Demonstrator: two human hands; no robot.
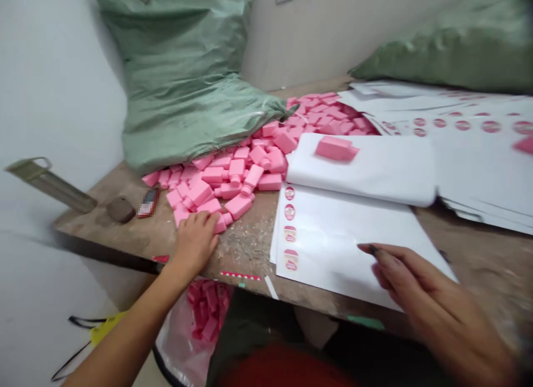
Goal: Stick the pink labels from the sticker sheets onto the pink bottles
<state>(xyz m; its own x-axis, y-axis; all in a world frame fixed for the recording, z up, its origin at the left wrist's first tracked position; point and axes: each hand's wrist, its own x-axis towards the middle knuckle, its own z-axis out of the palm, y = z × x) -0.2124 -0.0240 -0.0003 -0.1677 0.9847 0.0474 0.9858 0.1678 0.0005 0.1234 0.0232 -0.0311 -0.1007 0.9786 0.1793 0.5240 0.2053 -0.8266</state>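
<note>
My left hand (195, 244) reaches over the table's front edge and rests, fingers curled, on a small pink bottle (219, 222) at the near end of a heap of pink bottles (245, 170). My right hand (420, 287) lies on a white sticker sheet (345, 242), fingers stretched out flat, holding nothing I can see. A few round and square stickers (290, 226) remain down the sheet's left margin. One pink bottle (336, 147) lies alone on a stack of white sheets (375, 170).
A large green sack (183, 81) spills the bottles onto the worn wooden table (245, 248). More sticker sheets (458, 123) spread at right under another green sack (449, 48). A lighter (148, 202) and dark stone (120, 209) lie left. A bag of pink bottles (206, 309) hangs below.
</note>
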